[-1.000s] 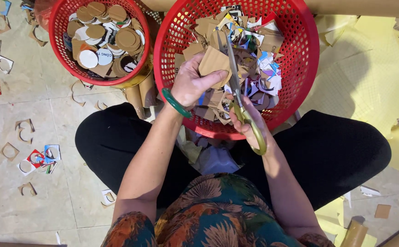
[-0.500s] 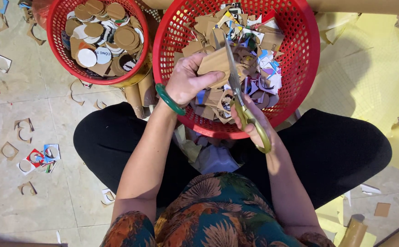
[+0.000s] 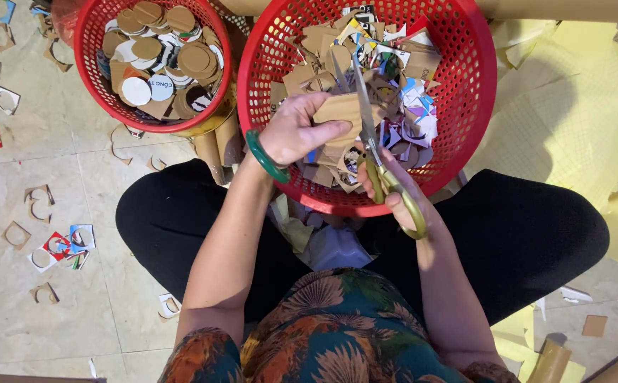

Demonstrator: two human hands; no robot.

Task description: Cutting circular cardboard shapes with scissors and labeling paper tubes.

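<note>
From the head view, I saw my left hand (image 3: 296, 131) still clamped on the cardboard piece (image 3: 344, 110) above the big red basket (image 3: 465, 106), while my right hand (image 3: 394, 195), gripping the scissors (image 3: 372, 149), had opened the blades wider beside it, mid-cut.

A smooth, rounded dark green bangle (image 3: 265, 157) circles the left wrist, just behind the grip. Both forearms are bare. Nearer the body, the person wears a short-sleeved top (image 3: 337, 333) printed with orange and cream leaves on dark teal, and plain black trousers (image 3: 536, 234).
</note>
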